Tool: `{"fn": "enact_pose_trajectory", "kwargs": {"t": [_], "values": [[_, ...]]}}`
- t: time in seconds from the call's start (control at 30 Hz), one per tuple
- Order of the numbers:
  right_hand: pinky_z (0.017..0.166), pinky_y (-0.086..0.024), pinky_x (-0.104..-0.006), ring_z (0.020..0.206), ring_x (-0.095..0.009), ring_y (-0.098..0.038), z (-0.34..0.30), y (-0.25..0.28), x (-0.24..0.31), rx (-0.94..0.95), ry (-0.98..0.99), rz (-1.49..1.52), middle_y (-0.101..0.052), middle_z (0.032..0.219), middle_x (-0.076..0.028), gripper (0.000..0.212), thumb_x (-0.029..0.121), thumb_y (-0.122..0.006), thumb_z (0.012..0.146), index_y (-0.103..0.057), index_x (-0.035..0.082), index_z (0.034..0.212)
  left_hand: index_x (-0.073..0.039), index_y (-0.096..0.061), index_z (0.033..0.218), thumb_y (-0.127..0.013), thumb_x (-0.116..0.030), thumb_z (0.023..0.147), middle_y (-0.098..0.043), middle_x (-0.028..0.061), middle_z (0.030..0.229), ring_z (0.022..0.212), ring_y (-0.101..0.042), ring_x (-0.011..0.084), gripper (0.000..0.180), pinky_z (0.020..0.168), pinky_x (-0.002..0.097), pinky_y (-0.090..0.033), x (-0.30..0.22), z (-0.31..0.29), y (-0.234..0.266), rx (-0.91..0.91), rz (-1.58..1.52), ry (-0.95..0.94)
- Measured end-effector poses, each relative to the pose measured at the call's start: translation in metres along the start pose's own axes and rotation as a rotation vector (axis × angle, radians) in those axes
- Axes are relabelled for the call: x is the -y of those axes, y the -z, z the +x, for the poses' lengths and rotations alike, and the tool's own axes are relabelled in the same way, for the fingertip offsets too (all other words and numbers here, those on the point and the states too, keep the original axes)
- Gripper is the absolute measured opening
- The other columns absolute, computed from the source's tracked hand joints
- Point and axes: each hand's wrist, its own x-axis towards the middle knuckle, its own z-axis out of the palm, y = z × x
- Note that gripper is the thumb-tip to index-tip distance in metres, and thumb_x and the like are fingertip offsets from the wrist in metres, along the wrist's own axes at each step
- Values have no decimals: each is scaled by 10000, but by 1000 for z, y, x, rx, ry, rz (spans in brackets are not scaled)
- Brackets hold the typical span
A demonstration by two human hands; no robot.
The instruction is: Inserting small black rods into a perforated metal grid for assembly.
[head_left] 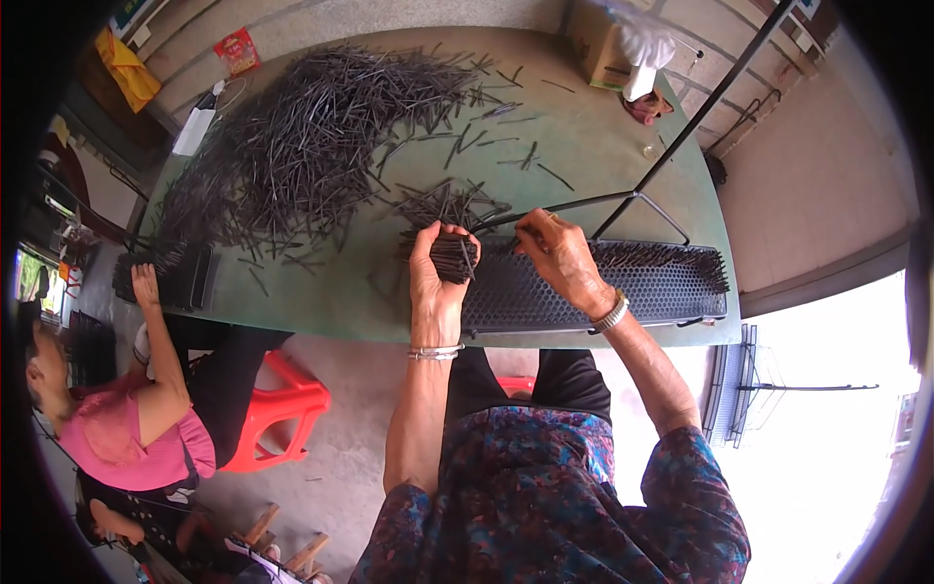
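Observation:
My left hand (438,268) is wrapped round a bundle of thin dark sticks (454,258), their ends showing above the fist. It is at the left end of a long dark tray pierced with rows of small holes (545,292). Over the tray's back left part, my right hand (564,255) is closed in a pinch. Whatever is between those fingertips is too small to make out. Sticks stand upright in the holes along the tray's back edge and at its right end (715,270). A small heap of loose sticks (448,202) lies just beyond my left hand.
A large pile of dark sticks (321,127) covers the far left of the green table (584,127). A black metal frame with a long rod (715,107) rises behind the tray. At left, another person (146,409) works at a dark tray; a red stool (277,409) is nearby.

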Motion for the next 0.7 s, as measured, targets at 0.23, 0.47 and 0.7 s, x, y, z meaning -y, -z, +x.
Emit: {"fn": "enact_pose_trajectory", "kwargs": {"t": [0.23, 0.47, 0.7], "values": [[614, -526, -324, 717, -261, -690, -1, -4, 3, -2, 43, -70, -642, 819, -155, 111, 16, -621, 868, -579, -25, 962, -10, -589, 837, -673, -91, 855, -614, 91, 799, 773, -612, 227, 118, 761, 423, -541, -1, -2, 1, 2, -11, 13], [646, -531, -324, 727, -251, -676, -4, -10, -8, 34, 38, -112, -653, 828, -132, 160, 30, -659, 844, -615, 4, 996, -27, -592, 831, -673, -110, 854, -626, 82, 792, 745, -628, 225, 119, 734, 418, -547, -1, -4, 2, -9, -8, -10], [652, -526, -330, 731, -257, -667, -4, -10, -4, 6, 51, -51, -647, 855, -128, 194, 39, -665, 844, -647, 25, 1036, -21, -591, 831, -659, -115, 864, -624, 88, 792, 747, -624, 224, 121, 740, 410, -544, 0, -4, 4, 10, 5, -23]]}}
